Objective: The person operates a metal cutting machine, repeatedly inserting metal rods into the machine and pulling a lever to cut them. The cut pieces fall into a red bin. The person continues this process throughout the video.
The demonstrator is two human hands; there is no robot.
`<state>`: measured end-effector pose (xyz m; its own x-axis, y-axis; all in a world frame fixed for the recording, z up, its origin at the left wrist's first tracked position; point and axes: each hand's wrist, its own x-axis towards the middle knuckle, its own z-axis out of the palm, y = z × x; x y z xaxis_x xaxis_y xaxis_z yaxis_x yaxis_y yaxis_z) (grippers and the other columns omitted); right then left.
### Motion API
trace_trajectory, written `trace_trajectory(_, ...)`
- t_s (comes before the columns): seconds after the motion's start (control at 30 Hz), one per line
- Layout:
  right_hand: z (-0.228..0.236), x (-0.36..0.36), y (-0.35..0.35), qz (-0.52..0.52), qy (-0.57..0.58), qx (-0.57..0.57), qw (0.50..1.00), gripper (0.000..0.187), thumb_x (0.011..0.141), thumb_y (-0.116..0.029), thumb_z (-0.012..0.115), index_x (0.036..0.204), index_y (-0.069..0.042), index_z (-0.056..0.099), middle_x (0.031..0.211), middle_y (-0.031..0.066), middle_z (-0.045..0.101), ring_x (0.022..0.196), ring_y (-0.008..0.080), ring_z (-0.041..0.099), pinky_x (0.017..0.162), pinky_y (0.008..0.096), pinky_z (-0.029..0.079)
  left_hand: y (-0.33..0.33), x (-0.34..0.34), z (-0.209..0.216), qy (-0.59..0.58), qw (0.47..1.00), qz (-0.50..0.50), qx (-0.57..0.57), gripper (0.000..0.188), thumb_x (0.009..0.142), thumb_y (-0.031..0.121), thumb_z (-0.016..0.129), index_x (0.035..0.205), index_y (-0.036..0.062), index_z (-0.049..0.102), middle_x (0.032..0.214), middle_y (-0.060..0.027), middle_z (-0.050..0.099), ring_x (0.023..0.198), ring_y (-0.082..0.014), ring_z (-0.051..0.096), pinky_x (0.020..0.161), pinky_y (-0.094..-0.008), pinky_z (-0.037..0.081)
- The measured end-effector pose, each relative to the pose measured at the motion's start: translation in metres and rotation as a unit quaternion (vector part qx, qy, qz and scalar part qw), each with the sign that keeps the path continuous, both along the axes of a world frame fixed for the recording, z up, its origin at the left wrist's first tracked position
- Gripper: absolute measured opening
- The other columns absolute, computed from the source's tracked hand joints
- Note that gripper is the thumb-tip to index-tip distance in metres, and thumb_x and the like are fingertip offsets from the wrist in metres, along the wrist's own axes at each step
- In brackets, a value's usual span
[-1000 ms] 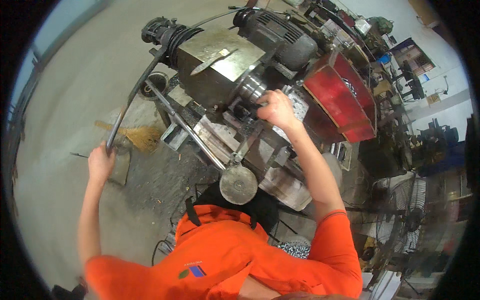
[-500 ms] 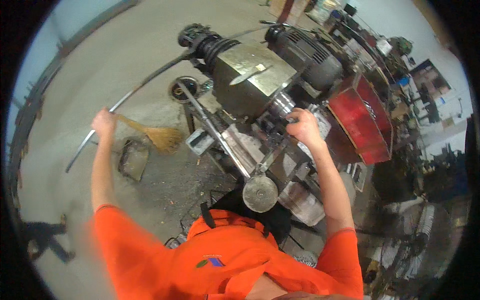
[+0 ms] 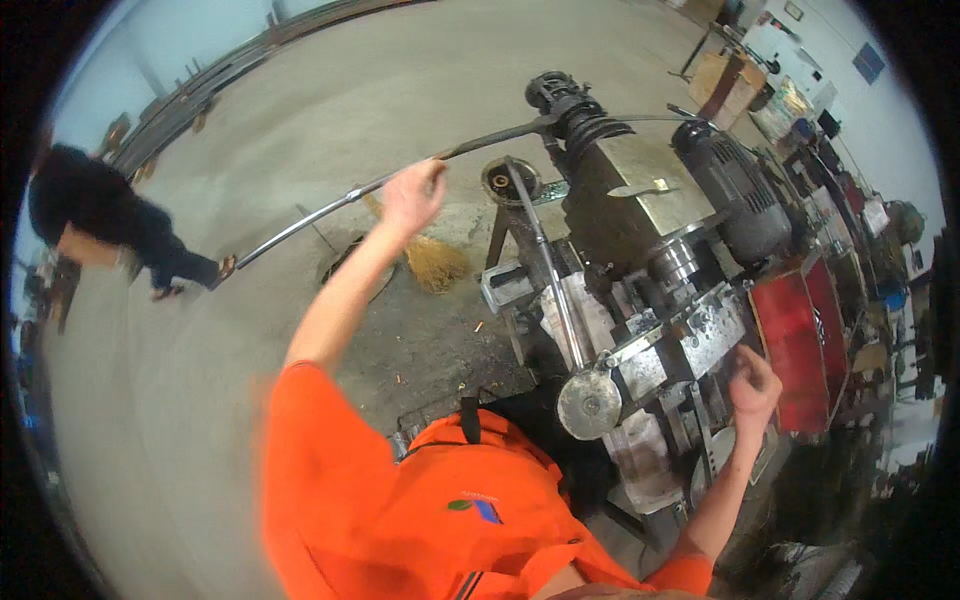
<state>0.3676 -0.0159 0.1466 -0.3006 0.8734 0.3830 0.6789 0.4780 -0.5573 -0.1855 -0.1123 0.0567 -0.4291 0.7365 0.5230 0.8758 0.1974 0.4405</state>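
In the head view, the person's left hand (image 3: pixel 413 198) was raised out to the side, its fingers wrapped around a long steel lever (image 3: pixel 310 222). The bar slanted across above the concrete floor (image 3: pixel 340 60): its bright free end stuck out to the left beyond the hand, and its dark end reached the ringed spindle end (image 3: pixel 590 118) of a small lathe. The right hand (image 3: pixel 755 395) was on the near right side of the machine, just beside the metal cross slide (image 3: pixel 710 328) and a red metal bin (image 3: pixel 797 335). Its fingers were partly curled; whether they held anything small could not be told.

On the lathe, a flat blade-like tool (image 3: pixel 640 188) lay on the flat top of the headstock (image 3: pixel 650 160), with a ribbed electric motor (image 3: pixel 740 195) behind and to the right. A shiny chuck (image 3: pixel 675 262) faced the cross slide. A second steel rod (image 3: pixel 545 255) slanted from over a handwheel (image 3: pixel 497 178) down to a round metal disc (image 3: pixel 589 404), close to the front of the person's orange shirt (image 3: pixel 430 510). A straw broom (image 3: pixel 437 264) was on the floor left of the machine, and farther left was another person (image 3: pixel 105 215) in dark clothing.
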Motion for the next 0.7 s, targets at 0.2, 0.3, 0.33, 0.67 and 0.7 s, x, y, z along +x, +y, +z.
trace_trajectory(0.2, -0.032, 0.063, -0.038, -0.052, -0.05, 0.019, 0.997, 0.033, 0.066, 0.007, 0.048, 0.092, -0.001, 0.067, 0.072, 0.0093, 0.061, 0.067, 0.0145, 0.057, 0.064, 0.0265, 0.045, 0.052, 0.046, -0.159, -0.061, 0.927, -0.066, -0.365, 0.035, 0.071, 0.027, 0.065, 0.1, 0.0079, 0.064, 0.094, -0.0157, 0.066, 0.088, -0.0319, 0.063, 0.076, -0.0425, 0.052)
trace_trajectory(0.3, -0.047, 0.106, -0.056, -0.092, -0.02, -0.052, 0.994, 0.03, 0.064, 0.005, 0.048, 0.087, 0.002, 0.067, 0.081, 0.0105, 0.064, 0.079, 0.0174, 0.059, 0.074, 0.0279, 0.045, 0.058, 0.087, -0.173, -0.062, 0.897, -0.103, -0.426, 0.036, 0.072, 0.033, 0.064, 0.096, 0.0064, 0.066, 0.1, -0.014, 0.065, 0.094, -0.03, 0.063, 0.078, -0.0416, 0.051)
trace_trajectory(0.33, -0.049, 0.117, -0.066, -0.093, -0.022, -0.064, 0.993, 0.027, 0.066, 0.006, 0.049, 0.086, 0.003, 0.067, 0.082, 0.01, 0.064, 0.08, 0.0167, 0.059, 0.076, 0.0279, 0.045, 0.063, 0.097, -0.173, -0.076, 0.892, -0.1, -0.434, 0.036, 0.072, 0.034, 0.064, 0.095, 0.006, 0.066, 0.1, -0.0136, 0.065, 0.095, -0.0298, 0.063, 0.078, -0.041, 0.051)
trace_trajectory(0.67, -0.076, 0.17, -0.131, -0.214, 0.036, -0.116, 0.969, 0.032, 0.062, 0.007, 0.046, 0.086, 0.006, 0.067, 0.101, 0.0147, 0.064, 0.092, 0.0195, 0.059, 0.083, 0.0277, 0.044, 0.107, 0.081, -0.167, 0.272, 0.797, -0.282, -0.46, 0.019, 0.071, 0.015, 0.064, 0.09, 0.0171, 0.066, 0.09, -0.0019, 0.067, 0.09, -0.0219, 0.064, 0.07, -0.0361, 0.05)
trace_trajectory(0.7, -0.078, 0.175, -0.136, -0.228, 0.04, -0.11, 0.967, 0.032, 0.062, 0.007, 0.046, 0.086, 0.007, 0.066, 0.101, 0.0147, 0.064, 0.092, 0.0196, 0.06, 0.083, 0.0279, 0.044, 0.111, 0.084, -0.164, 0.278, 0.788, -0.285, -0.47, 0.019, 0.072, 0.015, 0.064, 0.09, 0.0169, 0.066, 0.091, -0.0021, 0.067, 0.09, -0.0218, 0.064, 0.07, -0.0362, 0.05)
